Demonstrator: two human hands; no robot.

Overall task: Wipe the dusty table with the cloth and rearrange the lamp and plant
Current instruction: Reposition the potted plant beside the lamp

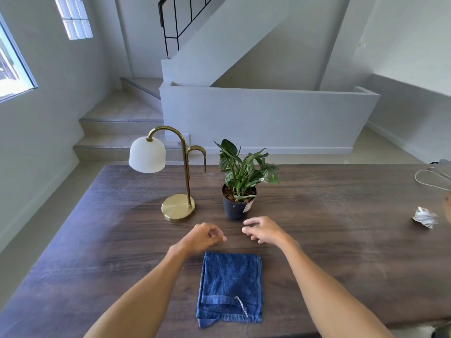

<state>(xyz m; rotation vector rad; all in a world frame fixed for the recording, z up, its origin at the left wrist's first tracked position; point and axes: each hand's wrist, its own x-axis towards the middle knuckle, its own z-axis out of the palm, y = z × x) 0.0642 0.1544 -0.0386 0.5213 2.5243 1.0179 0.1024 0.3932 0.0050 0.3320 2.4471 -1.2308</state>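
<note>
Head view, hands (202, 237) above cloth (230, 287)

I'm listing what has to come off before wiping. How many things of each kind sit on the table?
Lamp: 1
Potted plant: 1
Blue cloth: 1
White cable: 1
Crumpled wrapper: 1
Total: 5

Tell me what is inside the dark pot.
The dark pot holds a green leafy plant rising from pebbly brown soil. Anything below the soil surface is hidden by the pot wall and the leaves.
</note>
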